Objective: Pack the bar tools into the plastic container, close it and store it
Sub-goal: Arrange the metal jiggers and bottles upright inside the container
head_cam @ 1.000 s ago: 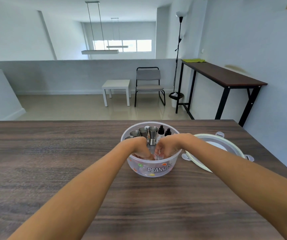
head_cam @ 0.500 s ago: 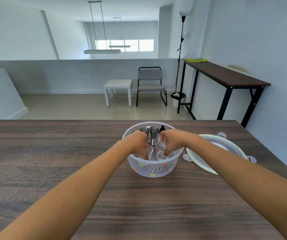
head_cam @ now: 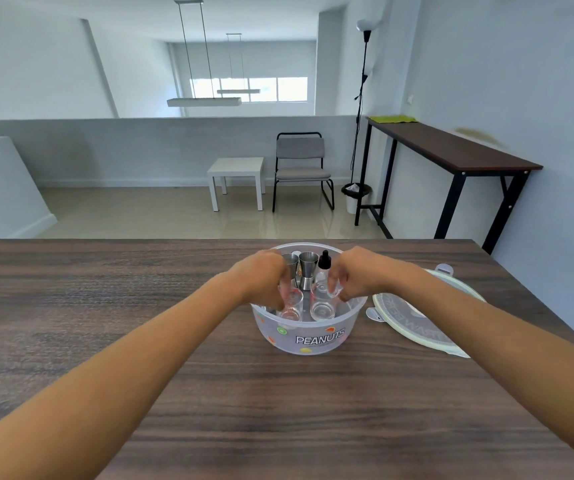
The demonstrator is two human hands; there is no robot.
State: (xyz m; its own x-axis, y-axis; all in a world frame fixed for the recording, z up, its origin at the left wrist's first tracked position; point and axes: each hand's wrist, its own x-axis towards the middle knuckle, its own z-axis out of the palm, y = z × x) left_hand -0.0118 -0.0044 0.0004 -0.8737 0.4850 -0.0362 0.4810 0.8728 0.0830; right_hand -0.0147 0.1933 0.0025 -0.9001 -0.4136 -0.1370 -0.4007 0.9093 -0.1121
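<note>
The plastic container [head_cam: 308,336] sits mid-tabletop [head_cam: 140,341], lid [head_cam: 417,327] lying just right of it. Both hands reach inside — left hand [head_cam: 264,277] fingers curled over a shot glass [head_cam: 290,306], right hand [head_cam: 354,275] fingers pinching another glass [head_cam: 323,304]; steel jiggers [head_cam: 304,270] stand behind.

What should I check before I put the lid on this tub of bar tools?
1. Glasses upright inside the tub: ok.
2. Steel measuring cups and dropper bottle inside the tub: ok.
3. Everything below the rim: cannot tell.
4. Left hand and right hand out of the tub: not ok.
5. Lid close by on the table, right of the tub: ok.
</note>
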